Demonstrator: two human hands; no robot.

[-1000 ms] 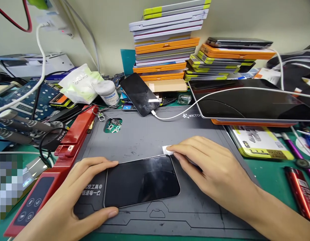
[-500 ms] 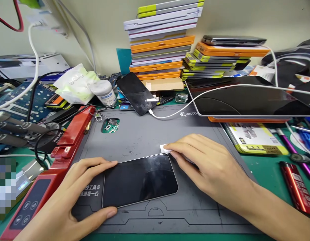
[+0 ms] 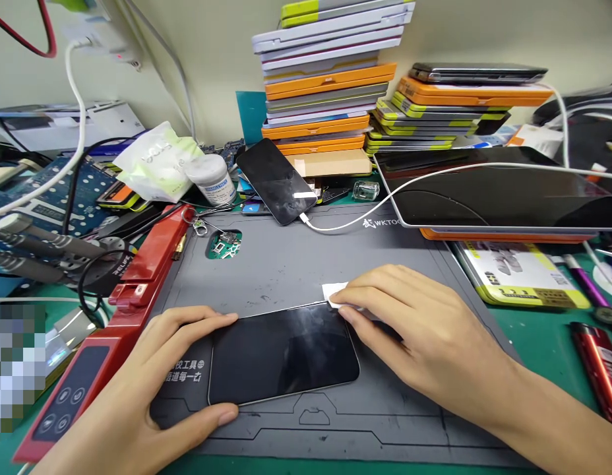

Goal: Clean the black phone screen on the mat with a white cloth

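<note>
A black-screened smartphone (image 3: pixel 286 353) lies flat, face up, on the grey work mat (image 3: pixel 281 270), with hazy smudges on the right part of its glass. My left hand (image 3: pixel 162 369) grips its left end, fingertips on the far edge and thumb on the near edge. Between thumb and fingers, my right hand (image 3: pixel 409 323) pinches a small folded white wipe (image 3: pixel 334 290) against the phone's far right corner. The part of the wipe under my fingers is hidden.
Behind stand a plugged-in phone (image 3: pixel 274 181), a white jar (image 3: pixel 212 179) and stacked boxes (image 3: pixel 328 89). A red device (image 3: pixel 138 290) borders the mat on the left. At right are a dark tablet (image 3: pixel 484 191), a yellow-edged box (image 3: pixel 523 274) and a red cylinder (image 3: pixel 597 373).
The whole view has shifted slightly, so most things sit further right. My right fingers have come a little further over the phone's corner with the wipe. The left hand keeps its grip.
</note>
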